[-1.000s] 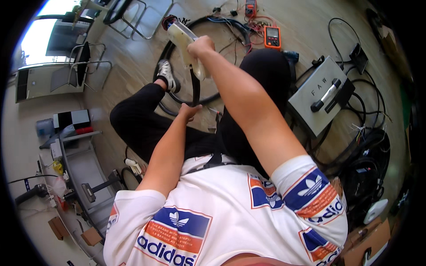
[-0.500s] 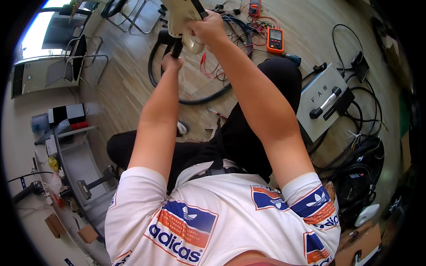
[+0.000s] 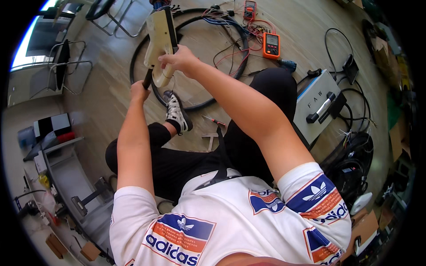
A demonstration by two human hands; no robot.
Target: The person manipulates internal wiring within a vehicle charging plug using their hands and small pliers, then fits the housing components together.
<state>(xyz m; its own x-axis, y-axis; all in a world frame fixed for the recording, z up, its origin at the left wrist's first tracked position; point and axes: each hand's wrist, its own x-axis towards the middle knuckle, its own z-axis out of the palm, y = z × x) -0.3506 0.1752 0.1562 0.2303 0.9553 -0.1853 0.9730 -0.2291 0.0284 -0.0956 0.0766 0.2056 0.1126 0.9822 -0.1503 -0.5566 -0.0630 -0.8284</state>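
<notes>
A cream-coloured charging gun (image 3: pixel 159 39) with a dark strip along its side is held up over the floor, past my crossed legs. My right hand (image 3: pixel 182 60) grips its side near the lower end, fingers partly hidden behind it. My left hand (image 3: pixel 140 91) is wrapped round the thick black cable (image 3: pixel 147 79) just below the gun. Behind it, a large loop of thick black cable (image 3: pixel 208 103) lies on the wooden-look floor.
An orange multimeter (image 3: pixel 271 45) and a red meter (image 3: pixel 250 9) with tangled leads lie far right of the loop. A red-handled screwdriver (image 3: pixel 215 121) sits near my shoe (image 3: pixel 175 113). Right stands a grey case (image 3: pixel 316 104) with a handle; left, a metal-framed cart (image 3: pixel 73 166) and chairs (image 3: pixel 62 73).
Both hands have brought the charging gun lower and to the left, so more of it shows. My shoe and more of the cable loop have come into view.
</notes>
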